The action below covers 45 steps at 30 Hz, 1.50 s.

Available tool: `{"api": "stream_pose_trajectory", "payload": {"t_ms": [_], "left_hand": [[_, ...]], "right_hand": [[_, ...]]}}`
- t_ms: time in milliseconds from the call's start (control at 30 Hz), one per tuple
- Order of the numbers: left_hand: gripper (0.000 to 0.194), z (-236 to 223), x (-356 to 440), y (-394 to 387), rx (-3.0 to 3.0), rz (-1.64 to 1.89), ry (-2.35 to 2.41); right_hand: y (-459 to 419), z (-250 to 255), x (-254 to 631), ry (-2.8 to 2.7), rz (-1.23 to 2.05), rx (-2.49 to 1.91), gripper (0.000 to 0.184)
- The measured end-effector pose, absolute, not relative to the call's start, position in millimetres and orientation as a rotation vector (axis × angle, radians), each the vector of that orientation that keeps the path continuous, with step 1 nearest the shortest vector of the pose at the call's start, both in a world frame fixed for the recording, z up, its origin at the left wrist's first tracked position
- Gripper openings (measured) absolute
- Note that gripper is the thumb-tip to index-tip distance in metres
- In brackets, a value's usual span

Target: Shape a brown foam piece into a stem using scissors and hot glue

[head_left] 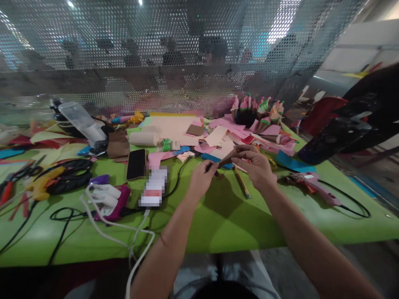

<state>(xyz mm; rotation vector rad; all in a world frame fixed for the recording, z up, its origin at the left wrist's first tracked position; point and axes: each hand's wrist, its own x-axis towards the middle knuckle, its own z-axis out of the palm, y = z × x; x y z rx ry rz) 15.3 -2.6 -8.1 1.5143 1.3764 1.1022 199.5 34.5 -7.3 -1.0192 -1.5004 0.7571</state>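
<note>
Above green table [237, 238], hands [199, 177] [254, 166] loosely curled, pinching brown strip [227, 158]

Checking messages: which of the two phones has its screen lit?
The phone nearer the left hand, with a white cable at its lower end; the other phone shows a dark screen.

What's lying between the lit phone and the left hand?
In the head view, a black cable curves over the green tabletop between the lit phone and the left hand.

Bare forearms [176, 232], bare hands [254, 166], pale clothing [196, 270]
</note>
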Motion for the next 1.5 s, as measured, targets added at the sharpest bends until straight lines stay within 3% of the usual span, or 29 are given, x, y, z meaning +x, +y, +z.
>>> {"api": "stream_pose_trajectory", "payload": {"t_ms": [500, 833, 1100, 1500], "left_hand": [[0.007, -9.5, 13.7, -4.6, 1.603, 1.243, 1.414], [0.019, -8.8, 15.3, -6.8, 1.751, 1.322, 1.521], [0.006, -5.2, 14.4, -8.8, 1.693, 1.333, 1.491], [0.017, -10.3, 12.4, -2.0, 1.432, 1.243, 1.282]], "right_hand": [[37.7, -4.3, 200.6, -1.261, 0.840, -1.043, 0.024], [39.4, -10.1, 202.2, -1.244, 0.941, -1.029, 0.019], [39.2, -13.9, 203.5, -1.380, 0.939, -1.058, 0.024], [37.1, -12.4, 203.1, -1.397, 0.964, -1.038, 0.028]]}}
